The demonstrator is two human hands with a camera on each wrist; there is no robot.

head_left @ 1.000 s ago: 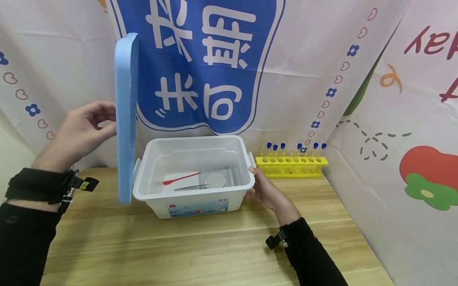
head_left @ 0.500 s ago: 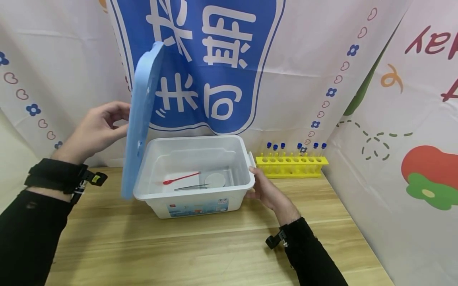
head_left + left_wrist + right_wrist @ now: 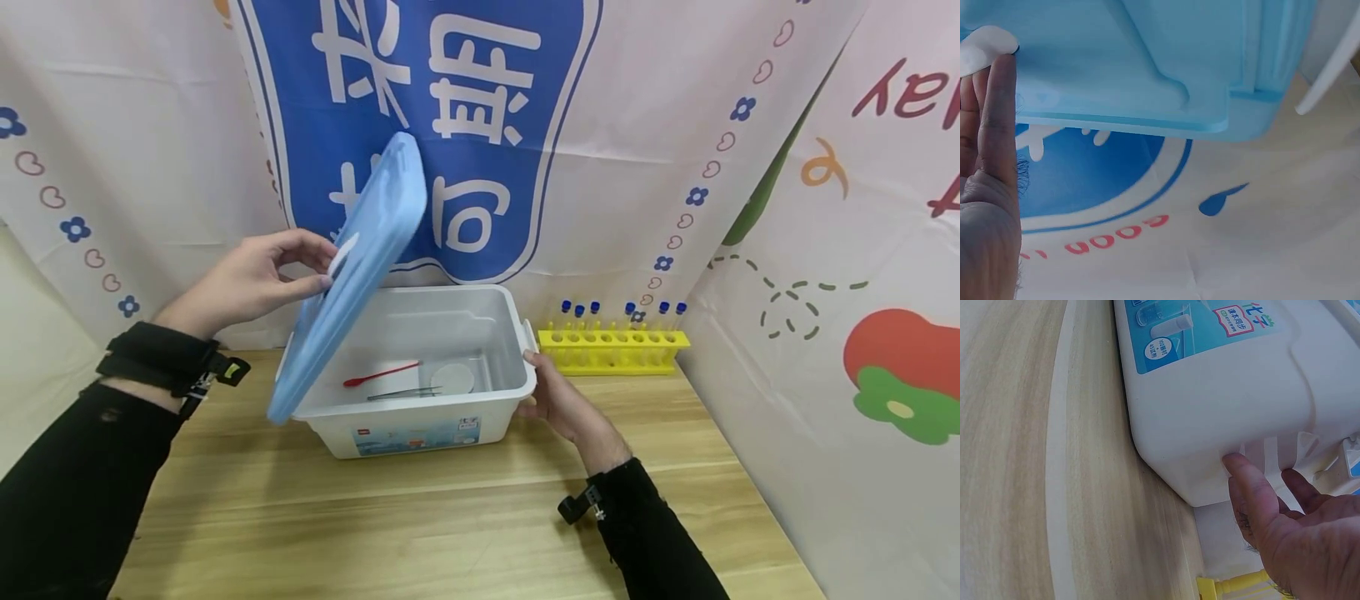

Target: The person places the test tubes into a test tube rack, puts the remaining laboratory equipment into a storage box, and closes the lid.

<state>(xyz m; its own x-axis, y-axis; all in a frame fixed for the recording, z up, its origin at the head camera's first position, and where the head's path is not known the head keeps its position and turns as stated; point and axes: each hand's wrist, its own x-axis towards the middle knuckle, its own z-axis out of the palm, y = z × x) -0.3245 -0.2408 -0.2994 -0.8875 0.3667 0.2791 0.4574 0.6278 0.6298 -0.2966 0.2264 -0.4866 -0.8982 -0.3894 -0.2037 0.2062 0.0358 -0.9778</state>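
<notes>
My left hand (image 3: 258,275) pinches the white handle (image 3: 342,255) of a light-blue lid (image 3: 367,242). The lid slants over the left end of a white storage bin (image 3: 420,422), its lower edge by the bin's left rim. In the left wrist view the fingers (image 3: 999,112) reach up under that handle. My right hand (image 3: 558,400) rests against the bin's right side, below the rim. The right wrist view shows its fingertips (image 3: 1234,460) touching the bin wall, the fingers not wrapped round it. Inside the bin lie a red spoon (image 3: 378,374), tweezers (image 3: 401,393) and a white round disc (image 3: 453,379).
A yellow test-tube rack (image 3: 613,340) with several blue-capped tubes stands right of the bin, near the back. The wooden table (image 3: 390,525) extends in front. A printed cloth (image 3: 615,125) hangs close behind the bin, and another wall stands at the right.
My left hand has moved to the right with the lid. From nearly upright beside the bin, the lid now leans rightward over its left part. The right hand stays put on the bin.
</notes>
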